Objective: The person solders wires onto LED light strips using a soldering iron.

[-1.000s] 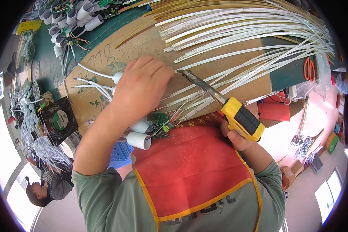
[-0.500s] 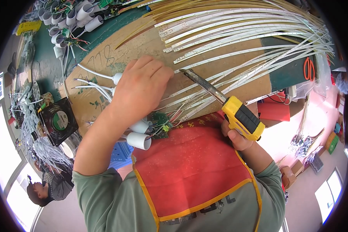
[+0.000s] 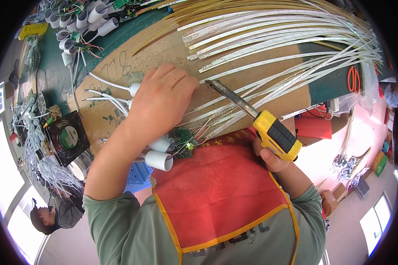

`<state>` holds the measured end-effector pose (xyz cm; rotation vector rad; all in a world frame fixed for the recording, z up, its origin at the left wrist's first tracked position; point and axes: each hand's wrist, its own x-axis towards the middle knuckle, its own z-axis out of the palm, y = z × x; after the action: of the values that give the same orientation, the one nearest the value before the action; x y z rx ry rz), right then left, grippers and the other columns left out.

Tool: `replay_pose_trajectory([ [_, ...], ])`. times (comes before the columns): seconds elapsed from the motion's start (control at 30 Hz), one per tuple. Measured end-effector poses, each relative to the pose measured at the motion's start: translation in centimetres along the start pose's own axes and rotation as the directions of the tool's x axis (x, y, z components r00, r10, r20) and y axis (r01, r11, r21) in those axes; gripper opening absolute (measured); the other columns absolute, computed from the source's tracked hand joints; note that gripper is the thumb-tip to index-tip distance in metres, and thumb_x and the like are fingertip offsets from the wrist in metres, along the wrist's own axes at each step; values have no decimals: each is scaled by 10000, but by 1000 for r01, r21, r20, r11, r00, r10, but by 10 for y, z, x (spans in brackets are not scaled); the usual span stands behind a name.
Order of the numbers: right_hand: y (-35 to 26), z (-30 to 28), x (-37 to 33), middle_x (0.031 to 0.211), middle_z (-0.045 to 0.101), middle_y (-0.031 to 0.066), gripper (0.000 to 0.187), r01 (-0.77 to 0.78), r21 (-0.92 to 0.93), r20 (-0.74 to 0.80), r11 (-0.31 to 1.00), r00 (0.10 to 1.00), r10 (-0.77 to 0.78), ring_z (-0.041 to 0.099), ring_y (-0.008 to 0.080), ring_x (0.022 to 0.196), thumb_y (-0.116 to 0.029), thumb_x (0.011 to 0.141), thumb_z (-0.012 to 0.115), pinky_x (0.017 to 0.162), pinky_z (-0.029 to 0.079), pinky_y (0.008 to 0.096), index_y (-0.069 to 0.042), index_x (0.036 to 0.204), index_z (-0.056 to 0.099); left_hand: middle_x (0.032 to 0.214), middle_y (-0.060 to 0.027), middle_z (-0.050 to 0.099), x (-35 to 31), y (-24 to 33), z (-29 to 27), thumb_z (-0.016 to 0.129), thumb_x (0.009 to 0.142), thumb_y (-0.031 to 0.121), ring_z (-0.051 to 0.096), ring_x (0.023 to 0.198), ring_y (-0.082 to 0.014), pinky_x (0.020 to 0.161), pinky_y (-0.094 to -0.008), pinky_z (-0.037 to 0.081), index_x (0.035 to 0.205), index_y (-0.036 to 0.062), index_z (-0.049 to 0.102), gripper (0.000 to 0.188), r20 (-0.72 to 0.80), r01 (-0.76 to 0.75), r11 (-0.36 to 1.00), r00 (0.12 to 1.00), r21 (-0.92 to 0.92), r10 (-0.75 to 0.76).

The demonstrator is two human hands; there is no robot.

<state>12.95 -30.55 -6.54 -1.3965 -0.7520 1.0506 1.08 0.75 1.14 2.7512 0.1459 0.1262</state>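
My left hand (image 3: 166, 97) is closed over the cardboard-covered bench, its fingers curled downward and their tips hidden; what they pinch, if anything, does not show. In my right hand (image 3: 272, 157) is a soldering iron (image 3: 276, 134) with a yellow and black handle. Its long metal barrel slants up and left, and the dark tip ends just right of my left knuckles, near the end of a white LED strip (image 3: 247, 64). Below my left wrist lie white plastic tubes (image 3: 158, 160) and a green circuit board (image 3: 183, 137) with thin wires. White cables with plugs (image 3: 134, 89) stick out left of the hand.
Many LED strips (image 3: 269, 26) fan across the far right. More white tubes with circuit boards (image 3: 97, 15) are heaped at far left. A black fan (image 3: 67, 138) stands at the left edge beside bundled cables (image 3: 53, 170). Orange wire loops (image 3: 353, 78) lie right. Another person (image 3: 53, 216) is at lower left.
The soldering iron's handle has shifted very slightly to the left. My left hand looks unmoved.
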Motion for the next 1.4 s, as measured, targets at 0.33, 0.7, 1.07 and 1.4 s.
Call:
replay_pose_trajectory([
  [0.33, -5, 5, 4, 681, 483, 10, 448, 47, -10, -66, 999, 997, -48, 447, 102, 573, -347, 917, 665, 524, 337, 236, 36, 1087, 506, 948, -96, 637, 2, -1, 0, 670, 823, 63, 594, 946, -323, 829, -414, 488, 919, 63, 640, 101, -25, 16, 997, 1000, -71, -18],
  [0.7, -12, 7, 10, 666, 473, 14, 420, 80, -19, -69, 997, 994, -81, 442, 106, 560, -340, 917, 656, 517, 329, 232, 31, 1030, 495, 940, -112, 633, 11, -1, -6, 639, 835, 63, 590, 955, -341, 826, -417, 491, 912, 50, 634, 79, 33, 130, 981, 991, -147, -126],
  [1.07, -10, 1, 14, 642, 463, 17, 454, 116, -52, 17, 992, 993, -115, 456, 100, 542, -351, 905, 675, 498, 333, 225, 35, 1042, 481, 921, -117, 622, 12, 0, -6, 621, 827, 51, 581, 948, -350, 813, -426, 487, 908, 48, 628, 82, 42, 103, 988, 994, -114, -99],
  [1.4, -7, 4, 16, 642, 487, 28, 498, 125, 8, 0, 992, 992, -125, 459, 102, 517, -276, 905, 700, 473, 349, 233, 44, 1192, 450, 913, -117, 615, 12, 0, -6, 619, 824, 47, 577, 933, -351, 804, -428, 485, 907, 45, 627, 84, 41, 90, 991, 995, -103, -86],
])
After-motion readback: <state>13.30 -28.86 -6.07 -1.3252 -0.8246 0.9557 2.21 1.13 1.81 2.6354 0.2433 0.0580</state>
